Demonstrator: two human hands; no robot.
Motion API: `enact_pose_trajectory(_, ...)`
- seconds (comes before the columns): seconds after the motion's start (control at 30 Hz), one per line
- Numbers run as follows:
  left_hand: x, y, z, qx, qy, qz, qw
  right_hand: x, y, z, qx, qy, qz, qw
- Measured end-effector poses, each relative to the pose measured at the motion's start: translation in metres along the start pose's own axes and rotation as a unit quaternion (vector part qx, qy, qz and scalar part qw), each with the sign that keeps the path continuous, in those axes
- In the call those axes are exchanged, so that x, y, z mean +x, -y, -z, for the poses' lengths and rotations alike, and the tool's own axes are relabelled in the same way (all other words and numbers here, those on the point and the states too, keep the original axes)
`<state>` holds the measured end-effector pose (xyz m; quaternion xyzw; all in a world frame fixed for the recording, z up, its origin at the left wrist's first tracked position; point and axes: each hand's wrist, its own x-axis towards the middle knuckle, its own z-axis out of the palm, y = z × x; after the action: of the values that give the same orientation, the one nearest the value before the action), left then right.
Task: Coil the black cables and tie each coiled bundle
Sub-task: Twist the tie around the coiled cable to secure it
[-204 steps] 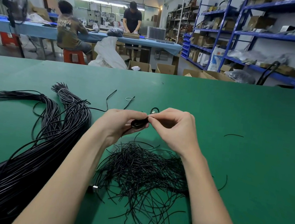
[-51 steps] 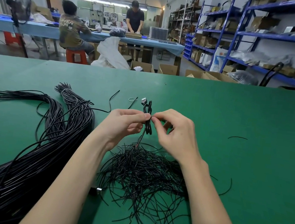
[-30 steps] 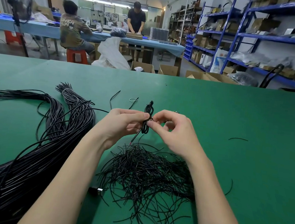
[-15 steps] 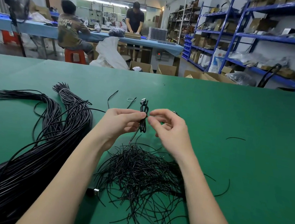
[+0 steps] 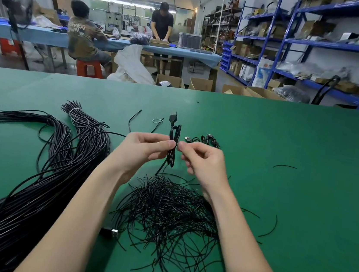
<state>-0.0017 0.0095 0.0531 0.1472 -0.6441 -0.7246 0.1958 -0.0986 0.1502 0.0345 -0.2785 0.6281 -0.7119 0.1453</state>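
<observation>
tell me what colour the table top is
Green; the table top shows plainly in the head view.

Green table [image 5: 287,137] everywhere, a flat, even felt green with no pattern. On it, everything stringy is black: the coiled cable [image 5: 172,145], the loose pile of ties [image 5: 169,209], the long bundle of cables [image 5: 32,185] with pale glossy streaks and one whitish band near its tip. Silver metal glints on a plug [image 5: 114,233]. Behind, blue shelving [image 5: 334,45], a light blue bench [image 5: 108,43], a red-orange stool [image 5: 89,68], brown cartons [image 5: 200,84].
</observation>
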Motion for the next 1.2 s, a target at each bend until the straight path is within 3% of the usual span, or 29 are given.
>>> enact_pose_trajectory(0.03,0.000,0.000,-0.001,0.022,-0.016,-0.030,0.999,-0.001,0.001,-0.005,0.107,0.007,-0.087,0.990)
enact_pose_trajectory(0.1,0.001,0.001,-0.004,0.070,-0.033,-0.083,0.994,-0.002,0.004,-0.012,0.331,0.023,-0.250,0.910)
enact_pose_trajectory(0.13,0.001,0.001,-0.005,0.088,-0.037,-0.096,0.991,-0.002,0.004,-0.014,0.395,0.024,-0.292,0.871)
enact_pose_trajectory(0.17,0.002,0.002,-0.004,0.096,-0.042,-0.097,0.990,-0.002,0.003,-0.016,0.410,0.025,-0.304,0.860)
enact_pose_trajectory(0.2,0.003,0.002,-0.003,0.094,-0.050,-0.088,0.990,-0.001,0.002,-0.017,0.369,0.027,-0.287,0.884)
enact_pose_trajectory(0.23,0.003,0.002,-0.002,0.085,-0.058,-0.073,0.992,0.000,0.000,-0.018,0.273,0.020,-0.234,0.933)
enact_pose_trajectory(0.27,0.004,0.002,0.000,0.070,-0.063,-0.056,0.994,0.001,-0.002,-0.017,0.146,0.001,-0.152,0.978)
enact_pose_trajectory(0.3,0.004,0.002,0.001,0.051,-0.063,-0.041,0.996,0.001,-0.004,-0.015,0.027,-0.018,-0.059,0.998)
enact_pose_trajectory(0.43,0.005,0.002,0.001,-0.006,-0.051,-0.006,0.999,0.003,-0.013,0.002,-0.181,-0.029,0.189,0.965)
enact_pose_trajectory(0.57,0.005,0.004,0.002,-0.019,-0.049,0.013,0.999,0.001,-0.019,0.006,-0.276,-0.044,0.309,0.909)
enact_pose_trajectory(0.67,0.005,0.005,0.001,-0.003,-0.042,-0.003,0.999,0.001,-0.018,-0.002,-0.226,-0.078,0.260,0.936)
enact_pose_trajectory(0.73,0.005,0.004,-0.001,0.005,-0.043,-0.027,0.999,0.003,-0.012,-0.009,-0.056,-0.066,0.085,0.993)
enact_pose_trajectory(0.77,0.005,0.004,-0.002,0.011,-0.048,-0.038,0.998,0.002,-0.007,-0.013,0.070,-0.030,-0.034,0.996)
enact_pose_trajectory(0.8,0.005,0.004,-0.002,0.024,-0.056,-0.050,0.997,0.001,-0.004,-0.013,0.163,0.003,-0.133,0.978)
enact_pose_trajectory(0.87,0.006,0.006,-0.003,0.055,-0.076,-0.060,0.994,0.002,-0.002,-0.010,0.179,0.033,-0.204,0.962)
enact_pose_trajectory(1.0,0.005,0.017,-0.009,0.027,-0.095,-0.031,0.995,0.004,-0.001,-0.001,-0.057,-0.006,-0.045,0.997)
enact_pose_trajectory(1.07,0.005,0.021,-0.012,0.023,-0.102,-0.032,0.994,0.006,-0.001,0.001,-0.162,-0.010,0.035,0.986)
enact_pose_trajectory(1.2,0.004,0.022,-0.017,-0.029,-0.121,-0.021,0.992,0.000,-0.009,-0.007,-0.258,-0.030,0.071,0.963)
